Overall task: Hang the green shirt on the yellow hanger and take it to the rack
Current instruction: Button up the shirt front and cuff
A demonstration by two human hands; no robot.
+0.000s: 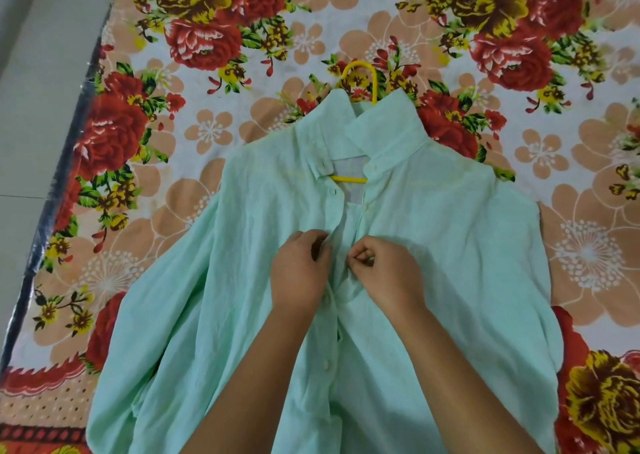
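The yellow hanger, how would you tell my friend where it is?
Find the pale green shirt lying on the flowery bedsheet. The yellow hanger sits inside it, hook poking out above the collar. It is a thin, plain yellow loop, unlike the printed flowers.

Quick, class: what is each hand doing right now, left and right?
Left hand: curled, pinching a front edge of the green shirt.
Right hand: pinching the opposite front edge.
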